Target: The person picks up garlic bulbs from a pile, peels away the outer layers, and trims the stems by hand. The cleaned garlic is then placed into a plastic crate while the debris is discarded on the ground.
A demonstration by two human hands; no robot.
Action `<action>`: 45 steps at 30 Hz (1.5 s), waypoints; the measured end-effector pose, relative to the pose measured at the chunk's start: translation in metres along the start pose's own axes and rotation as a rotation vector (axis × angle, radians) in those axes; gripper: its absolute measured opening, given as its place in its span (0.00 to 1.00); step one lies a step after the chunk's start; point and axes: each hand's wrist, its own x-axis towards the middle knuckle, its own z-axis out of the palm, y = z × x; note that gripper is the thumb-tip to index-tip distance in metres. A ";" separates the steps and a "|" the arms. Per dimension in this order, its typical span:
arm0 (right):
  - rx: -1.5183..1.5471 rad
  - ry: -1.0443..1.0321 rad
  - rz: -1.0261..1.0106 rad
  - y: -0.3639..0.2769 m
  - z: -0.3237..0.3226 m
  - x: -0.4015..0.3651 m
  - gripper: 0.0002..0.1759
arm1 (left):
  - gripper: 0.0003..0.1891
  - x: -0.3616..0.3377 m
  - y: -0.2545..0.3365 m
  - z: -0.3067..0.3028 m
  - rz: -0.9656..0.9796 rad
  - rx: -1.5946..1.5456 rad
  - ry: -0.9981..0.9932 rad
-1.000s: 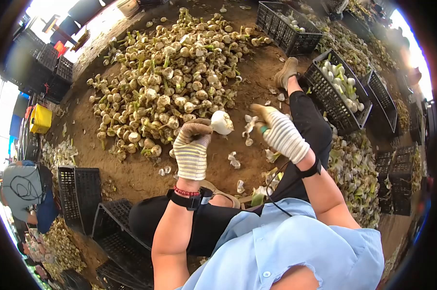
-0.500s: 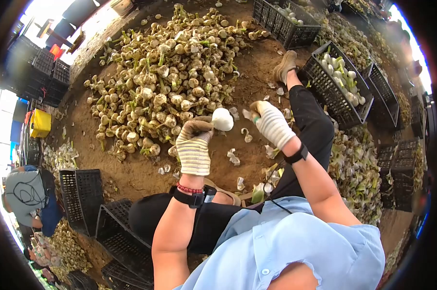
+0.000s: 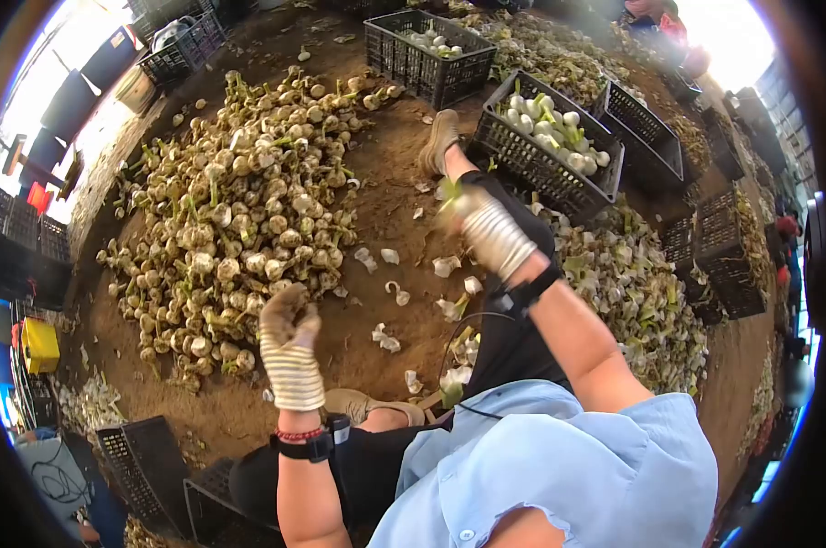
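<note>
My left hand [image 3: 290, 349], in a striped work glove with brown fingers, is at the lower right edge of the heap of untrimmed garlic [image 3: 239, 210]. Its thumb and fingers are apart with nothing visible between them. My right hand [image 3: 493, 228], also gloved, is raised over my right leg, left of the crate of cleaned white garlic bulbs [image 3: 559, 132]. Its fingers are blurred and closed round something pale green that I cannot make out. Peeled skins [image 3: 385, 338] lie on the soil between my hands.
Another black crate [image 3: 431, 68] with some white bulbs stands beyond my right foot. A pile of skins and leaves [image 3: 627, 283] lies right of my leg. Black crates [image 3: 143, 470] stand at lower left, near a person in grey [image 3: 58, 475].
The view has turned to the right. The white bulb is gone from my left hand, which has opened beside the heap. My right hand has moved up towards the crate.
</note>
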 end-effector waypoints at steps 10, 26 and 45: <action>0.269 0.432 -0.023 0.011 -0.033 0.063 0.11 | 0.16 0.001 -0.007 -0.034 -0.114 -0.425 0.345; -1.524 -0.615 0.101 0.174 0.351 0.160 0.26 | 0.12 0.022 -0.018 -0.105 -0.281 -0.464 0.741; -0.168 -0.477 0.210 0.029 0.231 -0.025 0.30 | 0.36 0.008 -0.020 -0.057 -0.039 -0.198 0.140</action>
